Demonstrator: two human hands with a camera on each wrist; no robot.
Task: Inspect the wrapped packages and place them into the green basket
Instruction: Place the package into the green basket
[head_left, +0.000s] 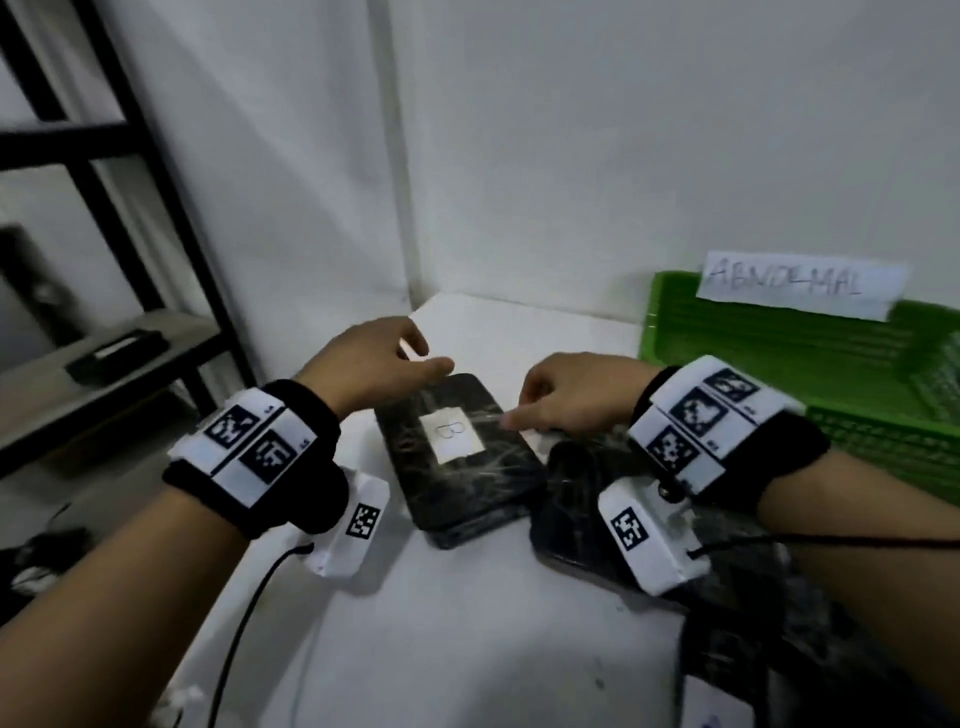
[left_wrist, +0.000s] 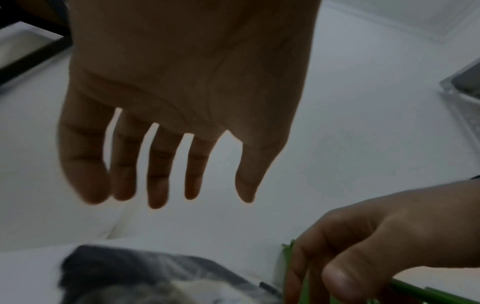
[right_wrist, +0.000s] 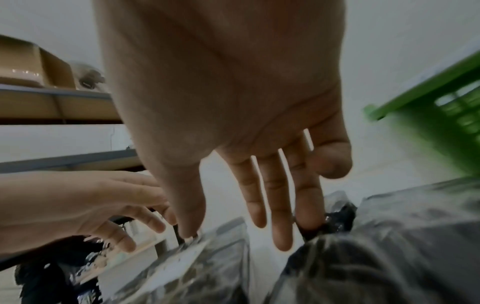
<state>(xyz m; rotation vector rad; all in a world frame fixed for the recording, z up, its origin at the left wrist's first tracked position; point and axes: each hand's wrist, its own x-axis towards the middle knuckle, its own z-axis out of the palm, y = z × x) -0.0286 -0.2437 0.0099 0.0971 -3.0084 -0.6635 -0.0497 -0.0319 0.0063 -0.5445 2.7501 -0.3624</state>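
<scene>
The left hand (head_left: 363, 364) hovers spread, holding nothing, over the far end of the wrapped package (head_left: 460, 457) labelled B on the tabletop (head_left: 415, 623). The right hand (head_left: 566, 395), fingers loosely extended, touches that package's 3 o'clock edge. The green basket (head_left: 810, 364) sits at 2 o'clock; a second package (head_left: 576, 499) lies partly hidden under the right wrist.
</scene>
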